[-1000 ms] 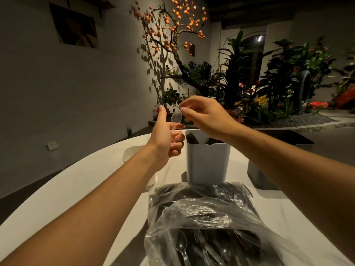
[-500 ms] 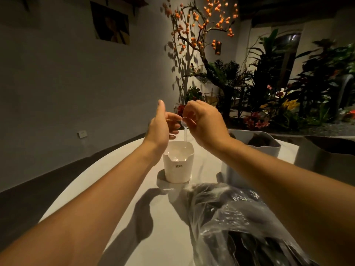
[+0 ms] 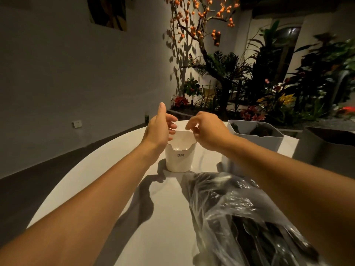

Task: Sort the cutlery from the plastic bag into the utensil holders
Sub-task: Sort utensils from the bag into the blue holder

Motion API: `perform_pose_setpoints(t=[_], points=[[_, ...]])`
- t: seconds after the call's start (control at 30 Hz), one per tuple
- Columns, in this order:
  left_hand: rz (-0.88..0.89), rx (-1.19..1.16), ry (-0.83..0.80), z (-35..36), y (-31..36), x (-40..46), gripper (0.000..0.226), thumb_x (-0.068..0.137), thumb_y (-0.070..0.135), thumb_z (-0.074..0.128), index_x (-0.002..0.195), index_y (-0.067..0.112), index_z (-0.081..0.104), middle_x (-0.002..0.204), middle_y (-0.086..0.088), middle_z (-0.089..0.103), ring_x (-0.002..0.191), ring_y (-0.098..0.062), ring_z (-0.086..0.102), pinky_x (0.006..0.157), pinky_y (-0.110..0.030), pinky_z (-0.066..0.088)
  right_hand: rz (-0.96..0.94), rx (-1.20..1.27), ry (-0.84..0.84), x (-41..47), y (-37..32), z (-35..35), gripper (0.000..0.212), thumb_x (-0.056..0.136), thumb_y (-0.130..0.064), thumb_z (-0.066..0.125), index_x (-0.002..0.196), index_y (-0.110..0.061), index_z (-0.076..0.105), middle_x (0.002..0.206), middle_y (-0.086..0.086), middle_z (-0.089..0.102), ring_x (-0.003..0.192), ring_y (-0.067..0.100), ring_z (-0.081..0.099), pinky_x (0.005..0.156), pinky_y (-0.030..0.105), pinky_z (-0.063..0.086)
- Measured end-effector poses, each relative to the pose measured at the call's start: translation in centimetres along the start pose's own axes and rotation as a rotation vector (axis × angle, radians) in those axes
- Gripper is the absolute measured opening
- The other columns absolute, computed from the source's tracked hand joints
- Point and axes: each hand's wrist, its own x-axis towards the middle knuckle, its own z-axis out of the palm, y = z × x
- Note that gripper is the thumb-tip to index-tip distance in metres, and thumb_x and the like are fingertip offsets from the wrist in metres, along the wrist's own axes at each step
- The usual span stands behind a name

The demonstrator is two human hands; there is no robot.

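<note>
Spoon gone from fingers; both hands, left (image 3: 160, 129) and right (image 3: 206, 130), now loose, empty above white holder (image 3: 179, 158)

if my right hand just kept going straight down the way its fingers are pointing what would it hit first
Most likely the open top of the white utensil holder: the right hand hangs just above its rim, fingers loosely curled downward and holding nothing. Depth is unclear, so it could graze the right-hand rim instead.
</note>
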Motion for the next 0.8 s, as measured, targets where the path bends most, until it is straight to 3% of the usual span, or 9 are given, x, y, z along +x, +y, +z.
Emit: perform_pose_setpoints(t=[0.13, 0.23, 0.33, 0.47, 0.57, 0.67, 0.73, 0.8], points=[[0.013, 0.005, -0.060, 1.3, 1.7, -3.4, 0.064, 0.107, 0.053, 0.018, 0.108, 0.009, 0.064, 0.098, -0.010, 0.066, 0.085, -0.020, 0.062, 0.074, -0.032, 0.051, -0.027, 0.119, 0.084, -3.8, -0.6, -3.3, 0.017, 0.095, -0.014, 0.060, 0.106, -0.021, 0.072, 0.105, -0.004, 0.060, 0.092, 0.013, 0.057, 0.079, 0.029, 0.051], [0.036, -0.005, -0.123, 2.2, 3.0, -6.9, 0.054, 0.108, 0.048, 0.025, 0.102, 0.008, 0.061, 0.084, -0.010, 0.064, 0.070, -0.019, 0.062, 0.063, -0.031, 0.052, -0.045, 0.174, 0.073, -7.6, -0.9, -5.7, 0.011, 0.096, -0.028, 0.060, 0.099, -0.020, 0.068, 0.096, -0.007, 0.065, 0.082, 0.008, 0.059, 0.074, 0.031, 0.053], [0.068, -0.023, -0.198, 2.8, 4.2, -10.7, 0.049, 0.108, 0.041, 0.029, 0.091, 0.006, 0.058, 0.064, -0.011, 0.062, 0.050, -0.018, 0.057, 0.047, -0.028, 0.048, -0.025, 0.268, -0.059, -11.6, -1.0, -8.6, 0.027, 0.097, -0.033, 0.059, 0.085, -0.010, 0.069, 0.078, 0.001, 0.071, 0.067, 0.014, 0.067, 0.062, 0.031, 0.057], [0.180, 0.027, -0.276, 3.7, 5.0, -15.3, 0.044, 0.107, 0.027, 0.038, 0.078, 0.002, 0.060, 0.056, -0.012, 0.059, 0.044, -0.022, 0.054, 0.043, -0.030, 0.047, 0.052, 0.376, -0.289, -16.2, -0.6, -11.7, 0.033, 0.096, -0.018, 0.055, 0.070, -0.002, 0.066, 0.061, 0.008, 0.066, 0.049, 0.016, 0.059, 0.046, 0.024, 0.047], [0.228, 0.080, -0.327, 4.4, 4.9, -17.9, 0.043, 0.105, 0.021, 0.043, 0.074, 0.000, 0.063, 0.056, -0.013, 0.061, 0.044, -0.020, 0.057, 0.043, -0.031, 0.049, 0.150, 0.427, -0.512, -18.8, 0.0, -12.6, 0.028, 0.097, -0.008, 0.050, 0.077, 0.003, 0.066, 0.065, 0.013, 0.068, 0.052, 0.020, 0.064, 0.048, 0.026, 0.052], [0.262, 0.356, -0.413, 5.4, 3.4, -20.0, 0.040, 0.104, 0.025, 0.048, 0.073, 0.008, 0.067, 0.063, -0.007, 0.065, 0.056, -0.015, 0.061, 0.057, -0.031, 0.053, 0.270, 0.321, -0.745, -21.3, 0.7, -11.9, 0.024, 0.099, -0.009, 0.051, 0.093, 0.005, 0.071, 0.084, 0.017, 0.075, 0.069, 0.023, 0.073, 0.060, 0.026, 0.059], [0.337, 0.509, -0.377, 6.1, 1.8, -20.8, 0.030, 0.102, 0.025, 0.051, 0.075, 0.023, 0.065, 0.071, 0.002, 0.066, 0.067, -0.010, 0.062, 0.064, -0.028, 0.052, 0.268, 0.197, -0.816, -22.7, 1.2, -10.4, 0.021, 0.100, -0.015, 0.055, 0.106, -0.001, 0.070, 0.095, 0.014, 0.075, 0.077, 0.020, 0.074, 0.066, 0.025, 0.060], [0.358, 0.528, -0.369, 6.7, 0.4, -21.3, 0.019, 0.102, 0.024, 0.051, 0.090, 0.027, 0.065, 0.086, 0.005, 0.068, 0.082, -0.011, 0.065, 0.075, -0.033, 0.058, 0.181, 0.098, -0.784, -23.7, 1.7, -8.8, 0.023, 0.101, -0.027, 0.056, 0.114, -0.014, 0.068, 0.099, 0.004, 0.073, 0.081, 0.015, 0.073, 0.071, 0.024, 0.059]])
